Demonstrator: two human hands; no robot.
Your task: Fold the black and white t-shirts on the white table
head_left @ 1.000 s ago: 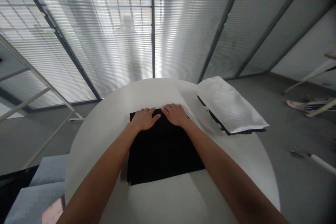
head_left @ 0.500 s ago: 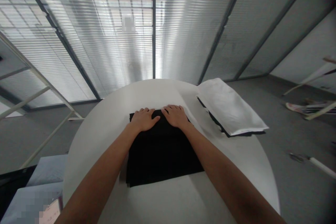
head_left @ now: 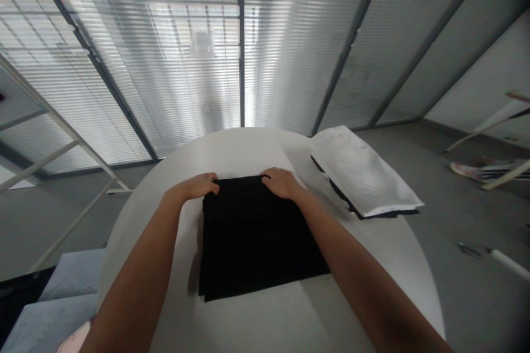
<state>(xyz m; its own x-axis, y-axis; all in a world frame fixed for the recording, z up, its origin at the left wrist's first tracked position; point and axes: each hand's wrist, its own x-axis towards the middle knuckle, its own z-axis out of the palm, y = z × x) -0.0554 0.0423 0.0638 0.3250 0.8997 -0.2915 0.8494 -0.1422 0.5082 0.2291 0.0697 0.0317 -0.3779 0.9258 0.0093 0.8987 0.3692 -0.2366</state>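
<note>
A folded black cloth (head_left: pixel 256 237) lies in the middle of a round white table (head_left: pixel 248 320). My left hand (head_left: pixel 199 186) grips the cloth's far left corner with curled fingers. At the far right corner my right hand (head_left: pixel 281 182) is closed on the cloth's edge. Both forearms reach across the table from the near side.
A folded white cloth (head_left: pixel 360 171) rests on a dark one at the table's right edge. Glass walls with blinds (head_left: pixel 240 44) stand behind. A white metal frame (head_left: pixel 53 138) is at the left, a grey seat (head_left: pixel 49 309) at the lower left, and items on the floor (head_left: pixel 492 171) at the right.
Both hands were flat and close together on the cloth's far edge. They have slid apart to its far corners and curled onto the edge.
</note>
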